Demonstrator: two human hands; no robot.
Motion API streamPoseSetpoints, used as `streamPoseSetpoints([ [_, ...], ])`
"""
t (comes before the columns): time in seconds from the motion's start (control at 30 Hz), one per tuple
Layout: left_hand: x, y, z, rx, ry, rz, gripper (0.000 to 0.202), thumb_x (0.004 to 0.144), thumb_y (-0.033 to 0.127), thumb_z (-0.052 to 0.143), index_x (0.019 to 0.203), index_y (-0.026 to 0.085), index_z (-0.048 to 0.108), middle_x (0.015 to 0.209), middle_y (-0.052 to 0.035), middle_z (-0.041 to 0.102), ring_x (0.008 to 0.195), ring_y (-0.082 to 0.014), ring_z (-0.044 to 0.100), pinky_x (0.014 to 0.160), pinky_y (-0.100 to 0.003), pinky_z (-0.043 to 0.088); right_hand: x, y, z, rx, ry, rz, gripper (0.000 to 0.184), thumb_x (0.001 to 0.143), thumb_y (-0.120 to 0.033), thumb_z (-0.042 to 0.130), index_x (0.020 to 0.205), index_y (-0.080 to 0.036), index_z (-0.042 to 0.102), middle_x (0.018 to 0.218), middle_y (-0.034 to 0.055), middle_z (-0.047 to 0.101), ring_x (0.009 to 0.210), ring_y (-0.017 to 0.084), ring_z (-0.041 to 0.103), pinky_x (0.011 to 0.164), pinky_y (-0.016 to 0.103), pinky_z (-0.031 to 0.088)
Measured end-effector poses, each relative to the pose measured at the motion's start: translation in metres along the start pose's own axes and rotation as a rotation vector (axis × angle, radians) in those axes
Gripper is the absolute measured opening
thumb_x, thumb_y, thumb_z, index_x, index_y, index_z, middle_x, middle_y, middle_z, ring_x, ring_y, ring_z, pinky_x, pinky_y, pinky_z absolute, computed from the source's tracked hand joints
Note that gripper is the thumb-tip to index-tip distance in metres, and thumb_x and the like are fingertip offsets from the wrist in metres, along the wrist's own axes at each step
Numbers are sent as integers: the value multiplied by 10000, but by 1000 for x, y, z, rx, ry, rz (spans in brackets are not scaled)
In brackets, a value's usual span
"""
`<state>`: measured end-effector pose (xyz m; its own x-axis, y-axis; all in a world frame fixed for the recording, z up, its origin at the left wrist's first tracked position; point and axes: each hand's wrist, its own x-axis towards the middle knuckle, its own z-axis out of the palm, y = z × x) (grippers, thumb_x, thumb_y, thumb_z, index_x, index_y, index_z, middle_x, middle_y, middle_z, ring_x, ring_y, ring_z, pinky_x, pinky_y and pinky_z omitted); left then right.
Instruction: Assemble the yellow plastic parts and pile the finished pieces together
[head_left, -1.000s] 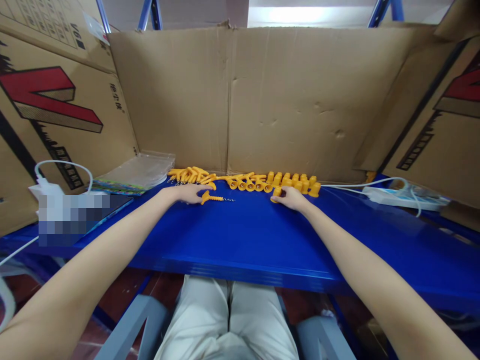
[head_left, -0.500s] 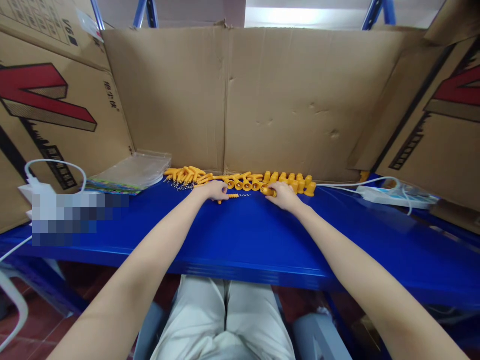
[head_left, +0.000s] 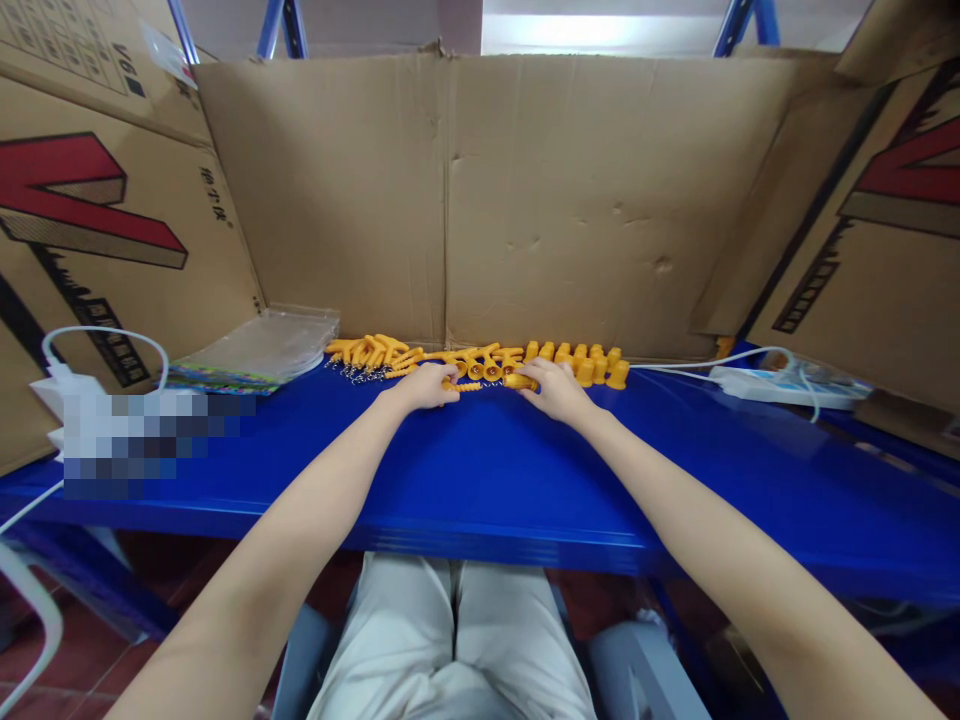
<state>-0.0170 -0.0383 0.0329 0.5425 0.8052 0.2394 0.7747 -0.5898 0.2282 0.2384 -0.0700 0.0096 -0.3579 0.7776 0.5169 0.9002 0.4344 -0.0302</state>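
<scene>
My left hand (head_left: 425, 388) is closed on a thin ridged yellow stick (head_left: 469, 387) that points right. From its tip runs a small metal spring (head_left: 491, 384). In the fingers of my right hand (head_left: 561, 392) lies a hollow yellow cup (head_left: 519, 381) on its side, its mouth toward the spring. Cup and spring are very close; whether they touch I cannot tell. Just behind sits a row of yellow cups with branched handles (head_left: 474, 369), their round mouths facing me. To the right of these stand several plain yellow cups (head_left: 616, 375).
A heap of branched yellow pieces (head_left: 375, 350) with loose springs (head_left: 358, 376) lies left of my hands. Clear plastic bags (head_left: 262, 342) are farther left. A white power strip (head_left: 787, 388) lies at right. Cardboard panels (head_left: 585, 200) wall the blue table (head_left: 480, 470).
My right hand has brought the yellow cup left, close to the spring. My left hand has shifted little, still gripping the ridged stick. The view has moved slightly.
</scene>
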Motion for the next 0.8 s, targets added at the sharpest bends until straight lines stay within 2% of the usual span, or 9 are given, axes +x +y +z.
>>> streamPoseSetpoints([
  [0.2, 1, 8, -1, 85, 47, 28, 223, 749, 296, 531, 865, 176, 678, 762, -43, 693, 764, -194, 628, 714, -277, 444, 0, -10, 0, 42, 6, -52, 355, 900, -268, 540, 1239, -196, 616, 1125, 131, 612, 1022, 275, 597, 886, 416, 424],
  [0.3, 1, 15, 1, 99, 80, 35, 248, 778, 287, 517, 920, 182, 692, 810, -54, 708, 803, -202, 635, 749, -289, 455, 1, -16, 1, 77, 33, -65, 362, 909, -264, 523, 1250, -176, 608, 1118, 137, 590, 1002, 264, 605, 884, 407, 456],
  [0.5, -1, 20, 4, 148, 118, 0, 283, 820, 315, 513, 1005, 197, 692, 940, -82, 702, 888, -228, 638, 775, -310, 470, 3, -12, 7, 247, 55, -76, 347, 903, -264, 528, 1228, -179, 614, 1053, 111, 593, 975, 226, 608, 917, 386, 481],
  [0.6, -2, 20, 4, 172, 160, -10, 304, 832, 335, 522, 1057, 212, 686, 1010, -88, 691, 942, -235, 633, 808, -321, 475, 5, -11, 9, 335, 46, -45, 322, 891, -283, 549, 1180, -172, 637, 1057, 111, 626, 1030, 229, 602, 965, 403, 458],
  [0.7, -2, 22, 3, 187, 155, -31, 322, 851, 336, 500, 1086, 211, 680, 1022, -98, 691, 954, -250, 639, 812, -344, 483, 7, -12, 9, 438, 51, 35, 332, 877, -296, 568, 1177, -162, 618, 1151, 124, 635, 1103, 236, 593, 1003, 419, 438],
  [0.8, -2, 24, 3, 183, 135, -52, 334, 867, 323, 473, 1116, 206, 664, 987, -95, 704, 919, -251, 652, 798, -354, 488, 7, -10, 9, 607, 34, 128, 396, 857, -297, 600, 1219, -144, 552, 1189, 139, 628, 1060, 229, 629, 948, 412, 489],
])
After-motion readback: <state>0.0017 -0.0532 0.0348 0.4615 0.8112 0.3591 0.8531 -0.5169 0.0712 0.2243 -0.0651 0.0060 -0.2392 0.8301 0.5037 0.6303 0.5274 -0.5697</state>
